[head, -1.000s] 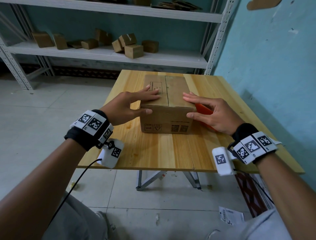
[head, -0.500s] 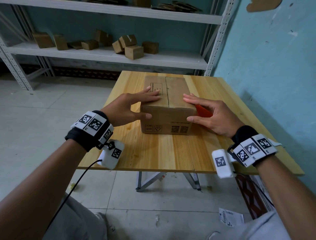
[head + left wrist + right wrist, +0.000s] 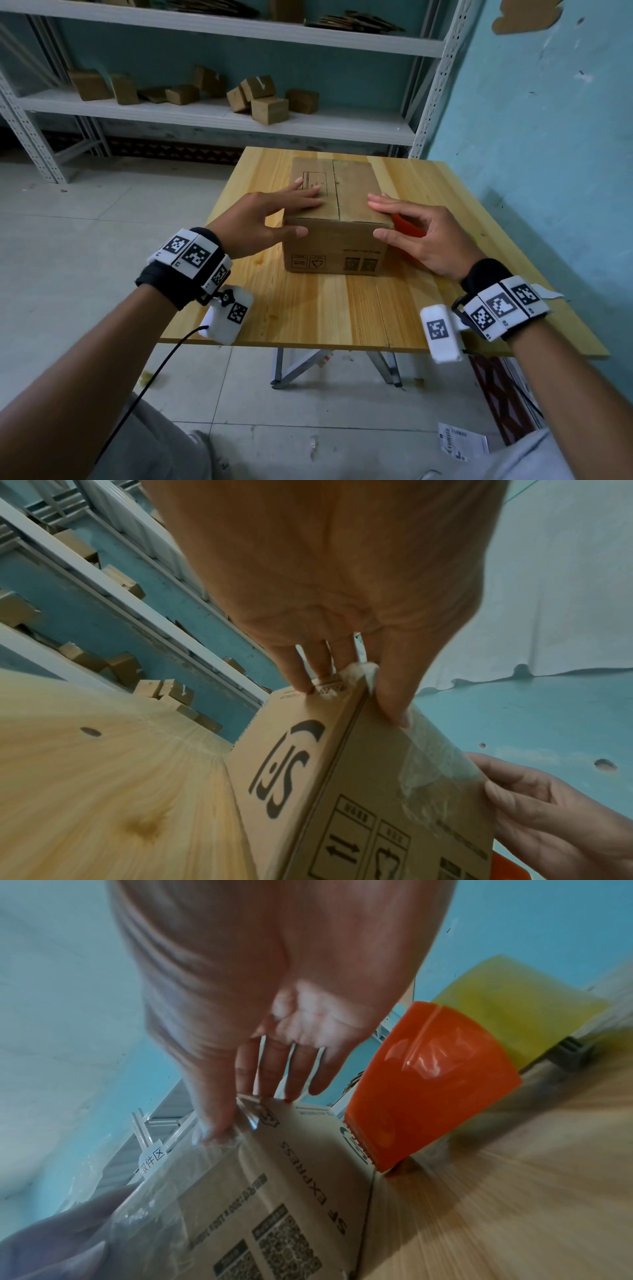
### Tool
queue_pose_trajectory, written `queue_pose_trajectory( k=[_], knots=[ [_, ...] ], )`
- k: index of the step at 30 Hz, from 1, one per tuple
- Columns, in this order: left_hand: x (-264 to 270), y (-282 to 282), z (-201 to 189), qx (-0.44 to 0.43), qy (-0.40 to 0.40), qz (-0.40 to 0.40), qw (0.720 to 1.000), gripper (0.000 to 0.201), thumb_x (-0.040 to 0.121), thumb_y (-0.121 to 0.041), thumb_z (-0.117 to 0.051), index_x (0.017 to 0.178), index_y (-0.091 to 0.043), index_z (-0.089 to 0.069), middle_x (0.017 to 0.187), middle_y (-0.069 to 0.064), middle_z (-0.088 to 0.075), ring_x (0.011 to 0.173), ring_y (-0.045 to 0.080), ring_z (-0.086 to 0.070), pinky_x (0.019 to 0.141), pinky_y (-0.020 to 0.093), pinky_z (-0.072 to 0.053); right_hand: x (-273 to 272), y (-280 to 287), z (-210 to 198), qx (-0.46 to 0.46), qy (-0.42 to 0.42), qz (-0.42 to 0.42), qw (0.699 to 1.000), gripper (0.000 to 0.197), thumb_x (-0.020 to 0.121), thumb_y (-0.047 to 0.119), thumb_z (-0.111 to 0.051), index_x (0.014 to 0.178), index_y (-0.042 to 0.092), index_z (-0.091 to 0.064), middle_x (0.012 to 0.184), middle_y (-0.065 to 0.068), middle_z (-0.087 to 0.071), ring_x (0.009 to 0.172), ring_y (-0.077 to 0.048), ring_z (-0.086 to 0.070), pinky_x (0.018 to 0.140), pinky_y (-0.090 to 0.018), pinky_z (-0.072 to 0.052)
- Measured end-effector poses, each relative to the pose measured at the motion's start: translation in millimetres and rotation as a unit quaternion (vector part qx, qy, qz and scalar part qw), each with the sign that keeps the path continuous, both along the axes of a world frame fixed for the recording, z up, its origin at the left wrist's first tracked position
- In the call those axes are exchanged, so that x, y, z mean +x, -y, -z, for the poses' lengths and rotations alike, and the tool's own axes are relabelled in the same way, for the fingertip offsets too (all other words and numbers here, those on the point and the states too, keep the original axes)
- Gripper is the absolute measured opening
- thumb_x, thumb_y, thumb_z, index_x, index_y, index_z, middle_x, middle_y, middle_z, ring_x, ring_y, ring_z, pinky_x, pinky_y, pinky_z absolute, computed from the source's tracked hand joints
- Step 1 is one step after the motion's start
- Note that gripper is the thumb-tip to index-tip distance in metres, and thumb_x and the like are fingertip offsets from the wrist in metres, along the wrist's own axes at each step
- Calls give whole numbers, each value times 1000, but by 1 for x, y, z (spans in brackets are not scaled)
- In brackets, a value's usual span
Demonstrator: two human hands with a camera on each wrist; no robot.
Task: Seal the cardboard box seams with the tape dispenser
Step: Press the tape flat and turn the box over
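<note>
A brown cardboard box (image 3: 335, 246) sits mid-table, its top flaps closed with a seam (image 3: 336, 192) running front to back. My left hand (image 3: 310, 217) lies with straight fingers on the left flap and its thumb on the front face. My right hand (image 3: 375, 220) mirrors it at the right top edge. In the left wrist view the left hand's fingers (image 3: 308, 669) touch the box (image 3: 291, 772) and clear tape (image 3: 438, 764) covers part of the front. The orange tape dispenser (image 3: 409, 228) lies beside the box, mostly hidden behind my right hand; the right wrist view shows the dispenser (image 3: 428, 1085) against the box's (image 3: 301, 1164) right side.
The wooden table (image 3: 308, 308) stands against a blue wall (image 3: 548, 137) on the right. Metal shelving (image 3: 219, 116) behind it holds several small cardboard boxes. A paper label (image 3: 462, 442) lies on the tiled floor near my right leg.
</note>
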State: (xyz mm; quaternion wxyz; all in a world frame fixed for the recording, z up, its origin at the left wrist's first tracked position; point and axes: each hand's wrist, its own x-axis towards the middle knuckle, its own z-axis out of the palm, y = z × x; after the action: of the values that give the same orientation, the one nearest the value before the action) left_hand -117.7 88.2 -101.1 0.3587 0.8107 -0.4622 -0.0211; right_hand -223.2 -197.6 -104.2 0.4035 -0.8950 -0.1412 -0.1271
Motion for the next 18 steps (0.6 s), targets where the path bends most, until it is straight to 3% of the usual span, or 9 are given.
queue_pose_trajectory(
  k=[3, 5, 8, 10, 12, 15, 18],
  knots=[
    [-4, 1, -3, -18, -11, -9, 1000, 52, 88, -30, -62, 138, -28, -48, 151, -13, -35, 142, 1, -21, 113, 22, -26, -2, 0, -4, 30, -5, -9, 999, 47, 88, 27, -68, 133, 16, -60, 143, 9, -54, 137, 0, -41, 115, -33, -36],
    [-8, 0, -8, -54, -37, -26, 998, 42, 92, -33, -53, 134, -28, -53, 148, -15, -39, 138, 0, -31, 106, 15, -34, -2, 1, -8, 56, 17, -3, 998, 34, 96, 16, -61, 130, 14, -62, 141, 5, -56, 135, -3, -45, 115, -31, -36],
    [-9, -5, -14, -102, -52, -63, 991, 32, 98, -16, -47, 127, -27, -59, 140, -15, -48, 130, 0, -41, 89, 7, -43, -1, 7, -9, 45, 34, 13, 998, 42, 95, -7, -49, 128, 15, -63, 140, 6, -57, 136, -4, -44, 116, -31, -33],
    [-8, -11, -14, -85, -48, -68, 993, 48, 93, 5, -47, 126, -27, -59, 137, -16, -51, 129, -1, -42, 97, 13, -43, -2, 9, -6, 15, 31, 17, 999, 55, 88, -15, -46, 127, 18, -64, 139, 7, -58, 136, -5, -44, 116, -33, -35],
    [-9, -13, -12, -51, -44, -58, 996, 60, 85, 15, -48, 125, -28, -61, 136, -16, -53, 132, -1, -39, 107, 21, -36, -5, 8, -4, -8, 17, 25, 1000, 58, 86, -15, -48, 127, 22, -65, 139, 11, -58, 136, -3, -44, 113, -24, -35],
    [-10, -13, -11, -35, -36, -47, 998, 54, 85, 9, -56, 125, -27, -61, 136, -16, -53, 133, 0, -38, 109, 23, -34, -8, 5, -6, -22, 20, 28, 999, 51, 88, -6, -57, 129, 24, -63, 138, 13, -57, 134, 1, -44, 108, -14, -35],
    [-10, -13, -12, -33, -42, -42, 998, 50, 86, 2, -61, 126, -27, -60, 137, -16, -52, 134, -1, -37, 108, 23, -33, -8, 5, -7, -17, 14, 28, 999, 47, 89, 2, -64, 129, 25, -63, 139, 14, -57, 133, 2, -44, 109, -21, -35]
  ],
)
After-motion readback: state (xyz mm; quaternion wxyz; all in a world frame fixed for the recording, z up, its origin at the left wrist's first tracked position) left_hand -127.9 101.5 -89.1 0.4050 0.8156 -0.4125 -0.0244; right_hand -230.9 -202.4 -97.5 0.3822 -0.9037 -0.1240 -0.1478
